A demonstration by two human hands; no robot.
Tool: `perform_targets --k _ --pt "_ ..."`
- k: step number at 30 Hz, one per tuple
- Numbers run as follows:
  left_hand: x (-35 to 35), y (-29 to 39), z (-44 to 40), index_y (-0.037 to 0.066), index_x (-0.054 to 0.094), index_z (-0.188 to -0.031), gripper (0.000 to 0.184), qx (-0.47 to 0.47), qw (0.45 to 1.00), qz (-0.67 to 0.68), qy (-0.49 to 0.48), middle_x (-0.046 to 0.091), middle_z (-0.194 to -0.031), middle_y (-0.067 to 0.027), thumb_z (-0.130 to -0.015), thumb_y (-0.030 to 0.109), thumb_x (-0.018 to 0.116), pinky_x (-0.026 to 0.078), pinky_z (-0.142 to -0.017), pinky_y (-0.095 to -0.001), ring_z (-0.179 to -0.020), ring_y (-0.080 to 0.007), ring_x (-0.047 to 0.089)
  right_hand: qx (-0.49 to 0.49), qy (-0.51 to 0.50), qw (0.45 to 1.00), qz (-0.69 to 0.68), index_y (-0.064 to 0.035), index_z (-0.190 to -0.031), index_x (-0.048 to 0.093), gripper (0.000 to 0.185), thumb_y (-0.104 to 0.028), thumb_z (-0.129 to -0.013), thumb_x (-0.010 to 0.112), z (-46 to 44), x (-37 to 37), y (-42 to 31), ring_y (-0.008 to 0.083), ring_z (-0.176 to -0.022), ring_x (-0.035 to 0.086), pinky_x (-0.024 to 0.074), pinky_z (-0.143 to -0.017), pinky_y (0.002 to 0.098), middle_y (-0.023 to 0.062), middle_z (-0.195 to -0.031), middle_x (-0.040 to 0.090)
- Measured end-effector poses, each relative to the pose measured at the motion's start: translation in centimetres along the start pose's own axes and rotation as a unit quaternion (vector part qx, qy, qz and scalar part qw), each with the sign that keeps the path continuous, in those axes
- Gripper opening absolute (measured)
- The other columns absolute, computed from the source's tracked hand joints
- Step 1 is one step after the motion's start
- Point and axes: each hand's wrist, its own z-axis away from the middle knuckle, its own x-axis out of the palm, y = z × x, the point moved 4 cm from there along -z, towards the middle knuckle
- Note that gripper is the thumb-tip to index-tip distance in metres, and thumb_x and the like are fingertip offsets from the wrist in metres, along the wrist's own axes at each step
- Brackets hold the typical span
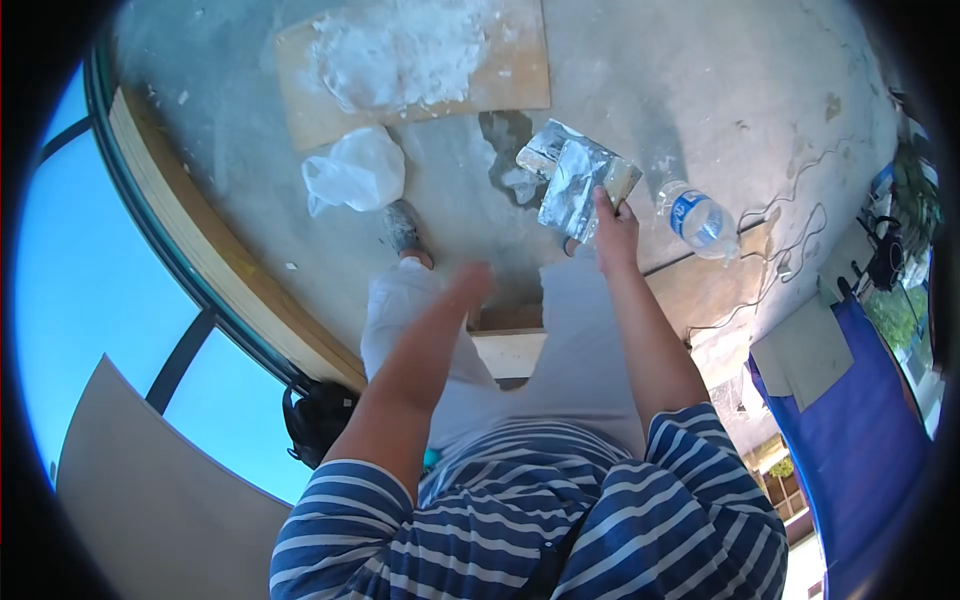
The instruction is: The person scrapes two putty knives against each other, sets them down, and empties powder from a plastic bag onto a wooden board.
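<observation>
Plates (588, 195), two of them, silvery and flat, overlapping just past the right knee, with the right hand (617, 232) closed on the near edge of the closer one, thumb showing. Can't tell if those fingers have the farther one too. Left hand (474, 284) is over by the left knee, way too blurred to read its fingers or say if it's got anything.

My guess on handling: thin, stiff, fairly light, and those pale-smeared faces could be slick (mind the corners, they might be sharp). I'd pinch the near edge, pretty much like now, and leave the faces alone.

As for containers: clear bottle (705, 224) with a blue label lies on the floor to the right, contents hard to make out. White plastic bag (356, 170) sits puffed up near the left shoe (401, 228), can't see inside.
</observation>
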Motion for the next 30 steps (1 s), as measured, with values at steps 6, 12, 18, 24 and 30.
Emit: perform_targets --k 6,12,18,24,30 --pt "9.8 5.3 -9.1 0.001 0.069 -0.089 0.044 0.029 0.97 0.025 -0.24 0.069 -0.091 -0.0196 -0.063 0.035 0.078 0.053 -0.078 -0.0464 -0.092 -0.0359 0.066 -0.028 0.001 0.997 0.076 0.0002 -0.101 0.064 0.036 -0.033 -0.09 0.068 -9.0 1.1 1.7 0.0092 -0.071 0.052 0.044 -0.064 0.0265 0.0025 -0.081 0.062" --pt "19.8 4.7 -11.8 0.004 0.071 -0.1 0.037 0.085 0.967 0.008 -0.239 0.069 -0.104 -0.0171 -0.074 0.031 0.073 0.054 -0.081 -0.0479 -0.099 -0.034 0.065 -0.105 0.016 0.991 0.077 -0.0007 -0.097 0.064 0.035 -0.034 -0.09 0.069 -12.0 1.7 2.7 0.0082 -0.067 0.051 0.0441 -0.061 0.0267 0.0007 -0.074 0.06" --pt "22.5 2.3 -9.9 0.003 0.071 -0.095 0.032 0.104 0.95 0.004 -0.295 0.07 -0.098 -0.018 -0.075 0.028 0.07 0.053 -0.079 -0.045 -0.095 -0.034 0.066 -0.093 -0.009 0.994 0.064 -0.0014 -0.098 0.065 0.038 -0.038 -0.089 0.069 -10.2 4.7 -0.3 0.0088 -0.061 0.05 0.043 -0.055 0.026 0.0001 -0.071 0.058" --pt "10.2 0.3 -14.6 0.002 0.07 -0.1 0.048 0.068 0.937 -0.031 -0.342 0.07 -0.09 -0.0189 -0.065 0.035 0.078 0.052 -0.078 -0.0443 -0.088 -0.0351 0.067 -0.122 -0.045 0.989 0.068 -0.0007 -0.099 0.066 0.039 -0.038 -0.088 0.07 -11.5 6.5 -3.1 0.0065 -0.071 0.049 0.0414 -0.063 0.0237 -0.0003 -0.08 0.06" --pt "7.9 -1.7 -16.0 0.002 0.071 -0.096 0.051 0.118 0.924 -0.084 -0.355 0.07 -0.089 -0.0168 -0.064 0.04 0.08 0.051 -0.079 -0.0455 -0.085 -0.0339 0.066 -0.147 -0.075 0.984 0.074 0.001 -0.09 0.065 0.041 -0.039 -0.087 0.071 -12.9 7.7 -6.8 0.0095 -0.063 0.051 0.0435 -0.059 0.0286 0.002 -0.067 0.059"
